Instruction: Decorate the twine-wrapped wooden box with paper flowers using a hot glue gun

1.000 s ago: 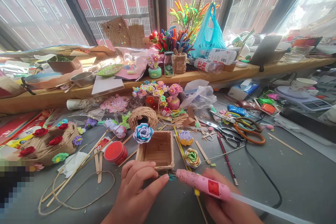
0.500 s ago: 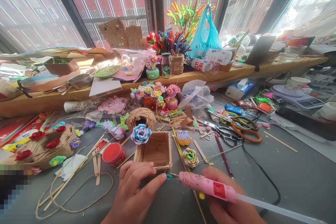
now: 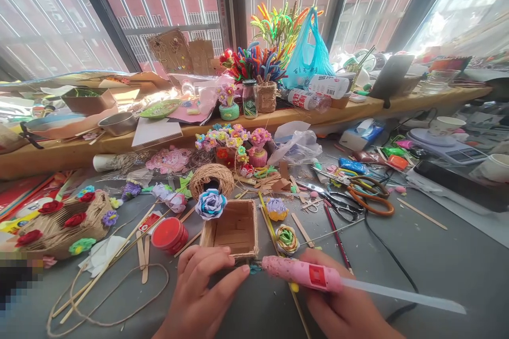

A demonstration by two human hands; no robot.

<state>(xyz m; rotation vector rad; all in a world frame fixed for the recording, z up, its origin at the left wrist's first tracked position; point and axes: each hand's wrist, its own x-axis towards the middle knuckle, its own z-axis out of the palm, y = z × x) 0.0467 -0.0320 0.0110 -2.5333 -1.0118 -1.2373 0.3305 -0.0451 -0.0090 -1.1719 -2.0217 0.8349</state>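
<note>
A small open box (image 3: 235,228) with twine along its rim rests on the grey table. My left hand (image 3: 207,283) grips its near side, with fingers over the rim and the index finger stretched toward the near right corner. A blue-and-white paper rose (image 3: 211,204) covers the box's far left corner. My right hand (image 3: 338,296) is wrapped around a pink hot glue gun (image 3: 301,272), which has a long glue stick (image 3: 405,295) coming out of its back. The nozzle points left at the near corner. A bit of teal (image 3: 255,269) shows beside the nozzle, partly hidden.
To the right of the box lie a purple-and-yellow flower (image 3: 275,208), a green rolled paper flower (image 3: 287,239), a thin yellow strip (image 3: 269,222) and scissors (image 3: 345,202). A red round tub (image 3: 169,235) and twine loop (image 3: 115,323) are left. A black cable (image 3: 392,259) runs at right.
The glue gun has shifted slightly left, closer to the box corner, and its nozzle now shows less. The whole view has drifted a little. My left hand keeps its hold on the box.
</note>
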